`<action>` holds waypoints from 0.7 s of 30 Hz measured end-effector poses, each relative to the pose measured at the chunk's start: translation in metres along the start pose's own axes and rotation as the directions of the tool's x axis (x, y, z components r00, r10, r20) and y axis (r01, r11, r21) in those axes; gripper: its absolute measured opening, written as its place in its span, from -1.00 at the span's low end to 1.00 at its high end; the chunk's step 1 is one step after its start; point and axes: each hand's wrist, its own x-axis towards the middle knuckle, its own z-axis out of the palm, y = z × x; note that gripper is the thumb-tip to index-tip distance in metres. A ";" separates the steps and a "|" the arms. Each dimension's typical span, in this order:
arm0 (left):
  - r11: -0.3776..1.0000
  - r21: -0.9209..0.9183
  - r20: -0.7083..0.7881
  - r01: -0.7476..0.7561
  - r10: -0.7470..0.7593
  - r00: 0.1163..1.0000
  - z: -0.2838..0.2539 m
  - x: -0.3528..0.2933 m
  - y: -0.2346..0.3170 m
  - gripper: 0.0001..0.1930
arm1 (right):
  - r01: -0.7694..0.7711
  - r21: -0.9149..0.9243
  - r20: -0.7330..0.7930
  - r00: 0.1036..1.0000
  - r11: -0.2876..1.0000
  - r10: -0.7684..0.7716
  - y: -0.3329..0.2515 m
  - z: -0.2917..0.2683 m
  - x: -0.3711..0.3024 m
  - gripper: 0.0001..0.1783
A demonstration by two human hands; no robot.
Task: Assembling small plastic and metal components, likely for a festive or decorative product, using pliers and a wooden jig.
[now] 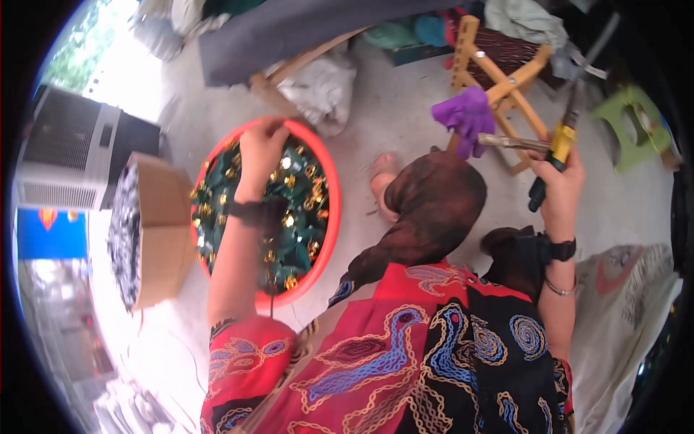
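My left hand [262, 152] reaches over the far part of a red basin [335, 195] filled with dark green pieces with shiny gold parts [293, 249]. Its fingers are curled together near the far rim, and what they pinch, if anything, is hidden. Out to the right, my right hand [560, 181] is raised and wrapped round a hand tool with yellow-and-black handles [562, 143], which looks like pliers. A brownish rod [513, 142] sticks out leftward beside the tool, at the same hand. Dark bands circle both wrists.
Left of the basin stands an open cardboard box [163, 246] of dark bits, beside a grey appliance [65, 148]. Ahead on the right is a folding wooden stand [510, 83] with a purple cloth [463, 119]. A green stool [629, 126] and a pale sack [614, 318] are farther right.
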 end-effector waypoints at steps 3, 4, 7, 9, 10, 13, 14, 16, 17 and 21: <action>0.969 0.162 0.152 0.185 -0.210 0.966 -0.030 -0.096 -0.056 -0.77 | -0.095 0.050 0.086 0.992 0.994 0.091 0.008 0.022 0.003 -0.44; 0.963 0.182 0.200 0.197 -0.233 0.952 -0.026 -0.123 -0.066 -0.76 | -0.108 0.046 0.103 0.989 0.993 0.103 0.009 0.026 0.002 -0.44; 0.907 0.330 0.316 0.261 -0.367 0.875 -0.004 -0.170 -0.082 -0.70 | -0.134 0.030 0.174 0.977 0.991 0.127 0.010 0.038 0.000 -0.42; 0.886 0.371 0.332 0.277 -0.405 0.852 0.009 -0.182 -0.087 -0.70 | -0.146 -0.006 0.183 0.973 0.989 0.144 0.009 0.041 -0.003 -0.41; 0.851 0.468 0.266 0.237 -0.392 0.881 0.013 -0.186 -0.091 -0.69 | -0.149 -0.012 0.187 0.971 0.989 0.149 0.008 0.042 -0.005 -0.41; 0.755 0.585 0.089 0.297 -0.424 0.901 0.017 -0.189 -0.100 -0.71 | -0.155 -0.088 0.178 0.969 0.984 0.169 0.007 0.043 -0.007 -0.42; 0.698 0.600 -0.031 0.391 -0.468 0.883 0.017 -0.187 -0.103 -0.73 | -0.156 -0.095 0.171 0.970 0.983 0.171 0.006 0.044 -0.007 -0.42; 0.693 0.586 -0.031 0.420 -0.498 0.866 0.020 -0.189 -0.118 -0.75 | -0.153 -0.101 0.163 0.972 0.983 0.168 0.003 0.047 -0.008 -0.43; 0.704 0.577 0.052 0.414 -0.537 0.842 0.023 -0.190 -0.128 -0.75 | -0.159 -0.089 0.160 0.972 0.983 0.172 0.000 0.048 -0.007 -0.44; 0.718 0.571 0.111 0.398 -0.548 0.829 0.032 -0.172 -0.126 -0.78 | -0.107 -0.037 0.105 0.988 0.994 0.111 0.002 0.038 -0.008 -0.47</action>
